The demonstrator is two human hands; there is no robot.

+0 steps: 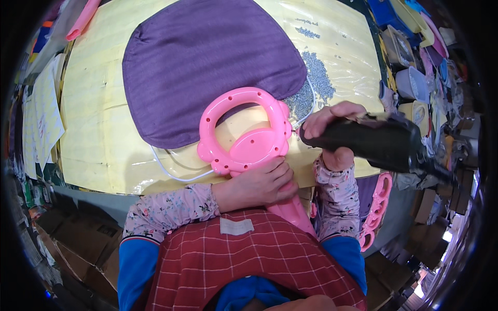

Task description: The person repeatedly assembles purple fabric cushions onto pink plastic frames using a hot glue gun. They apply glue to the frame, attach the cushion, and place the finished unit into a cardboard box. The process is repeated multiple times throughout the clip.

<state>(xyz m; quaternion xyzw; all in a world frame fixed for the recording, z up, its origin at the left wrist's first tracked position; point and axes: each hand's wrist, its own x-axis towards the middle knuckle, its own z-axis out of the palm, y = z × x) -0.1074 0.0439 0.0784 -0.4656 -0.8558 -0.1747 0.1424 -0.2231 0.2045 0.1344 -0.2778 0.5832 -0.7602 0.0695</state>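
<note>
A pink plastic ring-shaped frame (pixel 252 147) with several dark screw holes lies at the table's near edge. Its lower end reaches down toward my chest. My left hand (pixel 261 181) is wrapped over the frame's lower part, fingers curled round it. In my right hand (pixel 326 118) is a black electric screwdriver (pixel 363 142), held level. Its tip (pixel 294 130) meets the right side of the frame, or sits just beside it. A white cord (pixel 181 179) runs by the frame, along the rim of a purple cloth panel (pixel 207 67).
Many small silvery screws (pixel 317 75) are heaped right of the cloth on the yellow tabletop (pixel 93 124). Plastic bins (pixel 412 83) line the right side. Another pink part (pixel 376 212) lies at lower right. Cardboard boxes (pixel 78 243) stand at lower left.
</note>
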